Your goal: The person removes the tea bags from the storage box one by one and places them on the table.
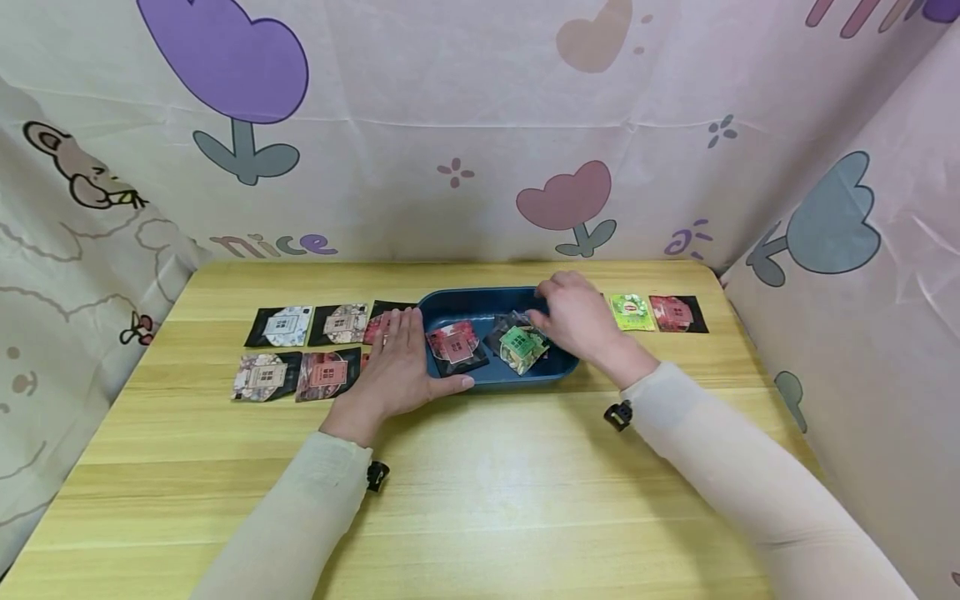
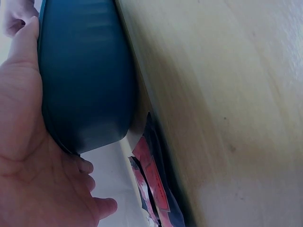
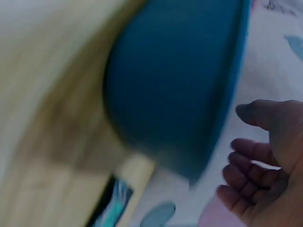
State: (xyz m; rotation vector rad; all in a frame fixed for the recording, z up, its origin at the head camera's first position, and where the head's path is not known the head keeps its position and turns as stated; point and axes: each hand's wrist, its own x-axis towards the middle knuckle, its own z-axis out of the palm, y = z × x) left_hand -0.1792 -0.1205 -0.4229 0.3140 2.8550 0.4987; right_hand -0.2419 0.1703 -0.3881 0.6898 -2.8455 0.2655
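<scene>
A dark blue oblong tub [image 1: 495, 379] stands near the back of the table. Inside it lie a red-and-black tea sachet [image 1: 456, 345] and, to the right, a small pile topped by a green-labelled tea sachet [image 1: 521, 343]. My left hand [image 1: 393, 367] rests against the tub's left end, fingers straight and thumb along the front rim. Above the tub's right end is my right hand [image 1: 577, 317]. In the right wrist view, its loosely curved fingers [image 3: 246, 175] stand apart from the tub [image 3: 165, 80] and hold nothing.
Left of the tub, several flat tea sachets [image 1: 279, 327] lie in two rows, some partly covered by my left hand. To the right lie a yellow-green tea sachet [image 1: 632, 312] and a red-and-black one [image 1: 678, 314]. A printed curtain [image 1: 420, 125] hangs behind the table.
</scene>
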